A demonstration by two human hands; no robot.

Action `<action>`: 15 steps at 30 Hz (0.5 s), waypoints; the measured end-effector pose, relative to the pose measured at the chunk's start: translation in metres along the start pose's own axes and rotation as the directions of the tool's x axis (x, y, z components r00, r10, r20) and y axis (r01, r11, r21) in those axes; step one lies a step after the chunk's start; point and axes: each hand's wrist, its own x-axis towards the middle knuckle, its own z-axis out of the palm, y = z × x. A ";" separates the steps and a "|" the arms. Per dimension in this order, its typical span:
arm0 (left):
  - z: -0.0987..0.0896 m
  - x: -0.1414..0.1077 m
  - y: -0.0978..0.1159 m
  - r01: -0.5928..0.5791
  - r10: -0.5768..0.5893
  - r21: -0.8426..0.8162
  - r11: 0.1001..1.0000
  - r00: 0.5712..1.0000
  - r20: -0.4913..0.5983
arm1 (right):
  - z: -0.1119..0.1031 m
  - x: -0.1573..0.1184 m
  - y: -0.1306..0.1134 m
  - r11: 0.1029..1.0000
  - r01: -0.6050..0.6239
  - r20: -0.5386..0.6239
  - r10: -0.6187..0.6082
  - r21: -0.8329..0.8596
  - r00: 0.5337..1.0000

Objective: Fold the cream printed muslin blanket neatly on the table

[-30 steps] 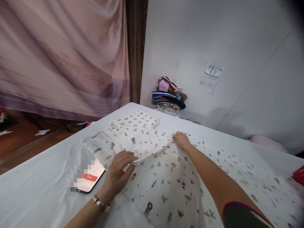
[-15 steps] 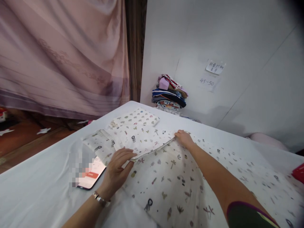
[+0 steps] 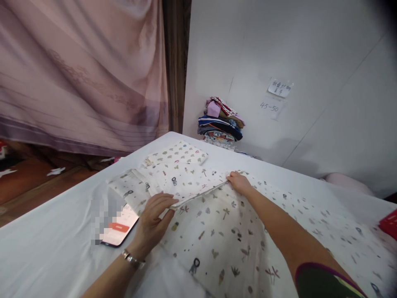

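Observation:
A large white cloth (image 3: 214, 231) printed with small palm trees, animals and plants spreads over the table and runs off toward the lower right. Part of it is folded over at the far left, making a layered edge. My left hand (image 3: 156, 215), with a metal band at the wrist, pinches the near end of that edge between thumb and fingers. At the other end of the same edge, my right hand (image 3: 238, 182) grips the fabric with its fingers closed. Between the two hands the edge is drawn out in a nearly straight line.
A phone (image 3: 120, 229) with a lit screen lies left of my left hand, partly under the cloth. Behind the cloth sits a folded patterned fabric (image 3: 180, 153). Stacked clothes (image 3: 220, 122) stand by the wall beyond the white table (image 3: 62, 223). Something red (image 3: 389, 223) shows at right.
Almost nothing differs. Both hands keep their hold on the cloth edge, and the view has shifted very slightly.

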 end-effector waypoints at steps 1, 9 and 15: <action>0.000 0.000 0.000 -0.004 0.004 -0.004 1.000 1.000 -0.008 | -0.001 0.000 0.000 1.000 0.007 0.002 -0.007 -0.005 1.000; -0.001 0.001 0.004 0.004 -0.004 0.001 1.000 1.000 -0.016 | -0.001 0.003 -0.004 0.999 0.029 0.001 -0.029 -0.021 1.000; -0.001 0.001 0.002 0.026 -0.025 0.006 1.000 0.999 -0.034 | 0.004 0.001 -0.008 0.999 -0.031 -0.035 0.032 0.031 0.999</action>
